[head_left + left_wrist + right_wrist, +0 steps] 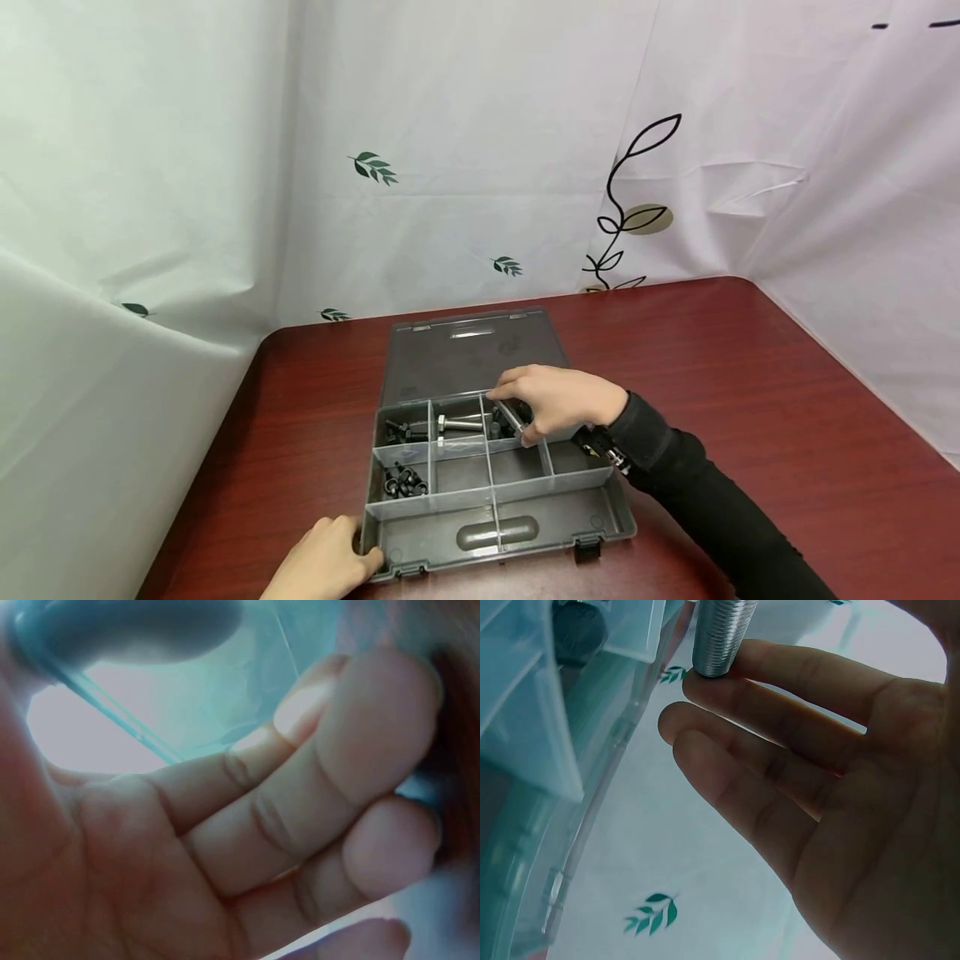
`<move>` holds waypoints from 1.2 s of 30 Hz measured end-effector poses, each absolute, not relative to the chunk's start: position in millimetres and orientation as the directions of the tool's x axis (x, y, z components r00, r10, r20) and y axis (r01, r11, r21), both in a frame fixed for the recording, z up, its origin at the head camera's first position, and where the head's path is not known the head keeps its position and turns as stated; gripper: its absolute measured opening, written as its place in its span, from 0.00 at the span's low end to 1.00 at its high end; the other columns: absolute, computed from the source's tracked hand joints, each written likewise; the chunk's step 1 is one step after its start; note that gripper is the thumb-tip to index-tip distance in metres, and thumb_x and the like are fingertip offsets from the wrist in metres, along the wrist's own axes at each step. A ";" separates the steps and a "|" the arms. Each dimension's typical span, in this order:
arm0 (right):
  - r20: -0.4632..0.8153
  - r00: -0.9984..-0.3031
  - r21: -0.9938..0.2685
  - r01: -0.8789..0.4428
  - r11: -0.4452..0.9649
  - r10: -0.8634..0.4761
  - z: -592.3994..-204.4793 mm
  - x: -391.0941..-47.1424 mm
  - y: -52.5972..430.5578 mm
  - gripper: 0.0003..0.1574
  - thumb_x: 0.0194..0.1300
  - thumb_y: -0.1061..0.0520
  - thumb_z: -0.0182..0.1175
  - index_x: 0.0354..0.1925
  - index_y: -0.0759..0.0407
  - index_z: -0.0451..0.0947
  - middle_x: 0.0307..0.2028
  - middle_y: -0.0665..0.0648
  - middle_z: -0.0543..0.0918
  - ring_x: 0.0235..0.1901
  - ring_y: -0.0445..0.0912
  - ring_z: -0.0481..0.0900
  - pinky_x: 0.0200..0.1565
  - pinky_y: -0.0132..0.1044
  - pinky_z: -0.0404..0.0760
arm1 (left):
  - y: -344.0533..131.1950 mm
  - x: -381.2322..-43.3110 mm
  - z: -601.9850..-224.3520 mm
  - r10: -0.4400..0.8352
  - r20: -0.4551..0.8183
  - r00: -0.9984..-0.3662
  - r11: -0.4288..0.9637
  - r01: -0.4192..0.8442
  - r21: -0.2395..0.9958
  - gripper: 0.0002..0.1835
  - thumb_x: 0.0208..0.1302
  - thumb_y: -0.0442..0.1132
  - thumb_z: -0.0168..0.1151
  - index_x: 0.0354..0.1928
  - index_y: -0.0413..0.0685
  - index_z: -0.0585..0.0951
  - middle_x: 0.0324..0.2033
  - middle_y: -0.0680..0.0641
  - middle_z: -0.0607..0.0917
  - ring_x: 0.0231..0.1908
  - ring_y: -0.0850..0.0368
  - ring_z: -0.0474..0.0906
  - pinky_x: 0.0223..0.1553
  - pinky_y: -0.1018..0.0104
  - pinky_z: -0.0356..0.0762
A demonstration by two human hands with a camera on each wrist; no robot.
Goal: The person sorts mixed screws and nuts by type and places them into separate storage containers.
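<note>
A grey plastic compartment box (pixel 551 517) lies on the table with its lid folded back. My left hand (pixel 326 557) grips its front left corner, thumb at the front edge and fingers along the left side; the left wrist view (pixel 247 825) shows these fingers close up. Above the back row, my right hand (pixel 562 398) pinches a silver bolt (pixel 512 417) between thumb and fingers. Its threaded end (pixel 724 637) shows in the right wrist view; the head is hidden. Below, a compartment holds dark pieces (pixel 496 427), partly covered by the hand.
Silver bolts (pixel 459 425) lie in the neighbouring back compartment, with dark bolts (pixel 405 432) in the back left one. Several small black screws (pixel 405 482) sit in the middle left compartment. The open lid (pixel 468 354) lies behind. White curtains (pixel 465 125) surround the red-brown table (pixel 712 375).
</note>
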State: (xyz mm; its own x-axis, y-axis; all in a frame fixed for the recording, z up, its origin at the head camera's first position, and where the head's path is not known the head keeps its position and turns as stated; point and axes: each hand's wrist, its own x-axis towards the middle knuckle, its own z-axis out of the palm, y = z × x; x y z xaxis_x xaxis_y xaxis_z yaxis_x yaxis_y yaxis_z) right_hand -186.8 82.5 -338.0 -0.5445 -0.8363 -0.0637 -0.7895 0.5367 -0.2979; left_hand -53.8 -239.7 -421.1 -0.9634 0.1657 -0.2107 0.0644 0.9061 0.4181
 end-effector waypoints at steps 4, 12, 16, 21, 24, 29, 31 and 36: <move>-0.069 -0.533 -0.295 -0.797 0.527 -0.844 -339.3 -191.2 74.8 0.42 0.45 0.56 0.66 0.61 0.58 0.69 0.54 0.52 0.73 0.53 0.44 0.72 0.50 0.32 0.68 | -239.3 -53.6 -420.1 0.175 -0.187 -0.967 0.903 0.082 0.422 0.12 0.45 0.49 0.62 0.20 0.53 0.71 0.16 0.55 0.70 0.20 0.57 0.64 0.24 0.59 0.65; -0.081 -0.513 -0.285 -0.810 0.513 -0.855 -337.4 -198.5 60.0 0.42 0.46 0.60 0.67 0.62 0.56 0.68 0.56 0.54 0.72 0.56 0.46 0.71 0.49 0.33 0.68 | -240.6 -53.7 -418.8 0.175 -0.170 -0.970 0.903 0.089 0.419 0.12 0.45 0.48 0.63 0.20 0.53 0.70 0.16 0.55 0.70 0.20 0.57 0.64 0.25 0.59 0.66; -0.096 -0.503 -0.266 -0.819 0.509 -0.859 -337.1 -201.4 50.1 0.42 0.47 0.59 0.68 0.63 0.55 0.67 0.58 0.54 0.71 0.57 0.46 0.70 0.51 0.33 0.68 | -241.4 -53.5 -419.7 0.180 -0.174 -0.968 0.902 0.092 0.423 0.12 0.45 0.48 0.62 0.20 0.53 0.70 0.16 0.55 0.70 0.20 0.57 0.64 0.25 0.59 0.66; -0.124 -0.509 -0.252 -0.814 0.523 -0.852 -336.4 -202.9 39.7 0.42 0.48 0.61 0.67 0.63 0.53 0.67 0.59 0.54 0.71 0.59 0.47 0.68 0.53 0.35 0.67 | -241.9 -53.7 -419.9 0.184 -0.190 -0.964 0.901 0.088 0.425 0.12 0.46 0.48 0.62 0.21 0.53 0.71 0.17 0.55 0.71 0.21 0.57 0.65 0.25 0.59 0.66; -0.134 -0.516 -0.240 -0.812 0.532 -0.846 -336.2 -203.9 34.2 0.42 0.48 0.62 0.66 0.63 0.53 0.67 0.61 0.55 0.70 0.61 0.48 0.66 0.54 0.36 0.66 | -241.5 -53.8 -418.7 0.179 -0.200 -0.963 0.901 0.079 0.426 0.12 0.46 0.48 0.62 0.20 0.52 0.71 0.16 0.55 0.71 0.21 0.57 0.65 0.25 0.58 0.66; -0.147 -0.503 -0.218 -0.823 0.524 -0.852 -336.0 -206.6 26.2 0.43 0.47 0.63 0.64 0.63 0.52 0.67 0.61 0.55 0.69 0.62 0.48 0.65 0.54 0.35 0.66 | -241.2 -54.6 -418.6 0.178 -0.207 -0.962 0.902 0.075 0.424 0.12 0.46 0.48 0.62 0.20 0.52 0.70 0.16 0.54 0.71 0.20 0.56 0.65 0.25 0.58 0.66; -0.150 -0.483 -0.207 -0.838 0.505 -0.863 -335.8 -208.1 23.1 0.43 0.47 0.63 0.65 0.64 0.52 0.66 0.61 0.54 0.70 0.62 0.47 0.65 0.52 0.33 0.66 | -241.4 -54.7 -419.6 0.182 -0.208 -0.961 0.902 0.079 0.425 0.12 0.46 0.48 0.62 0.20 0.52 0.70 0.16 0.54 0.71 0.20 0.56 0.65 0.24 0.58 0.65; -0.144 -0.446 -0.177 -0.867 0.466 -0.883 -333.6 -210.8 17.6 0.43 0.48 0.65 0.65 0.63 0.51 0.67 0.60 0.53 0.71 0.60 0.46 0.66 0.46 0.31 0.67 | -241.4 -54.3 -422.2 0.197 -0.205 -0.959 0.895 0.090 0.438 0.12 0.47 0.49 0.62 0.21 0.52 0.70 0.16 0.54 0.71 0.20 0.56 0.65 0.24 0.58 0.65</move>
State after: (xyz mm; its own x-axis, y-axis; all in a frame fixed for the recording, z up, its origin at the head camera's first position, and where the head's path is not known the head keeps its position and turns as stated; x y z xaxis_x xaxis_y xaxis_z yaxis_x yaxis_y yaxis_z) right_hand -210.8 17.6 -333.6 -0.4460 -0.8834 -0.1438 -0.8667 0.4664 -0.1771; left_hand -54.3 -241.4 -422.2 -0.9587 0.1971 -0.2048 0.0905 0.8946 0.4376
